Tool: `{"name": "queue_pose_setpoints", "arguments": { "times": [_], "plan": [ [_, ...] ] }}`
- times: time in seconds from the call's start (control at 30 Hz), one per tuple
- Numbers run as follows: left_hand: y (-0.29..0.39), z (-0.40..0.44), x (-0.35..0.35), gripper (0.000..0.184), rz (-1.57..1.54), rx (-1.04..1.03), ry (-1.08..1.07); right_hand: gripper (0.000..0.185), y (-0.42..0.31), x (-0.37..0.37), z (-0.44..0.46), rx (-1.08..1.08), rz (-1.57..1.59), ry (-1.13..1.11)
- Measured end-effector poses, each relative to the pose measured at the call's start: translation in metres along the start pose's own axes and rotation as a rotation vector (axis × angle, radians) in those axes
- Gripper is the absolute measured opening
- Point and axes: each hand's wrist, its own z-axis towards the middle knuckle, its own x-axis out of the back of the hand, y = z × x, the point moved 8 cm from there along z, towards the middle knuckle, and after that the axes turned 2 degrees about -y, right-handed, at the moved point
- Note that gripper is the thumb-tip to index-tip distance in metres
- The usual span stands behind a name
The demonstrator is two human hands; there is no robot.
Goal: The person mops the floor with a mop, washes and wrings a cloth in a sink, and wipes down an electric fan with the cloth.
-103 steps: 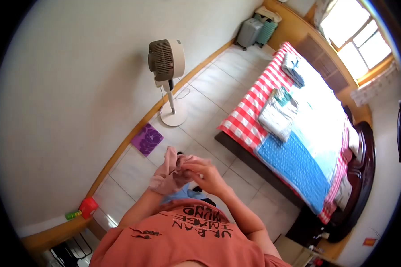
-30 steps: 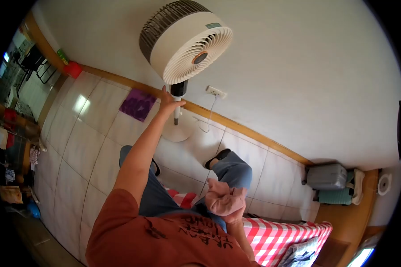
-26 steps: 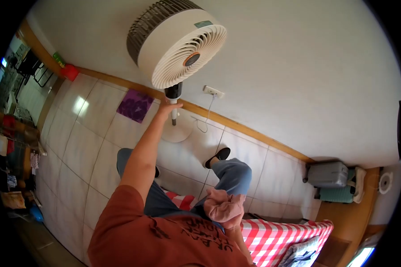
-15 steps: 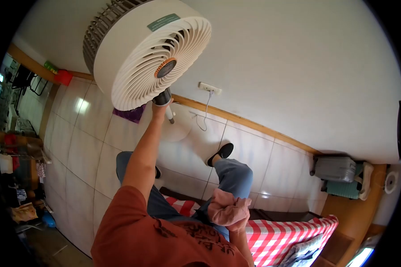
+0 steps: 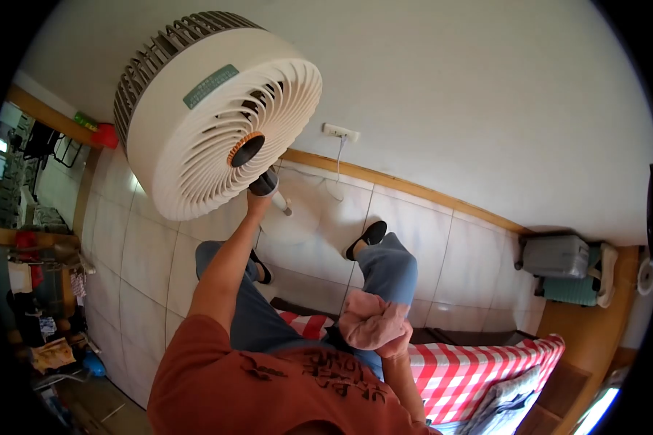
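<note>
A large cream pedestal fan (image 5: 218, 123) with a swirled front grille fills the upper left of the head view, its head tilted. Round the dark neck just beneath the fan's head, my left hand (image 5: 260, 201) is closed; the fan hides part of its fingers. The white pole and pale round base show below. Over my thigh, my right hand (image 5: 394, 342) grips a crumpled pink cloth (image 5: 370, 319), bunched up in its fingers.
A wall socket (image 5: 339, 133) has a cord plugged in above the wooden baseboard. The red checked cover (image 5: 457, 377) lies at lower right. Beyond it stands a grey suitcase (image 5: 555, 257). At the left are a red object (image 5: 105, 135) and cluttered shelves (image 5: 47, 290).
The fan's head has shifted left and down in the view, and my left hand is slightly lower. My right hand keeps hold of the pink cloth.
</note>
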Motion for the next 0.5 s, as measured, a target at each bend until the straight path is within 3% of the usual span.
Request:
{"name": "queue_pose_setpoints", "arguments": {
  "times": [0.07, 0.1, 0.13, 0.23, 0.43, 0.5],
  "plan": [
    [-0.001, -0.020, 0.001, 0.049, -0.259, 0.174, -0.076, 0.083, 0.001, -0.003, -0.003, -0.027, -0.066, 0.001],
    [0.025, -0.035, 0.006, 0.047, -0.237, 0.182, -0.120, 0.085, 0.002, 0.000, -0.004, -0.025, -0.058, 0.009],
    [0.024, -0.044, 0.011, 0.050, -0.329, 0.120, -0.018, 0.085, 0.002, -0.004, -0.006, -0.021, -0.063, 0.004],
    [0.046, -0.062, 0.015, 0.040, 0.073, -0.346, 0.032, 0.087, 0.003, -0.019, -0.014, -0.007, -0.101, -0.059],
    [0.043, -0.100, 0.030, 0.045, -0.217, -0.093, -0.048, 0.090, 0.014, -0.028, -0.030, -0.011, -0.066, -0.180],
    [0.050, -0.105, 0.034, 0.047, -0.269, -0.042, -0.079, 0.071, 0.010, -0.037, -0.033, 0.080, 0.029, -0.238]
  ]
}}
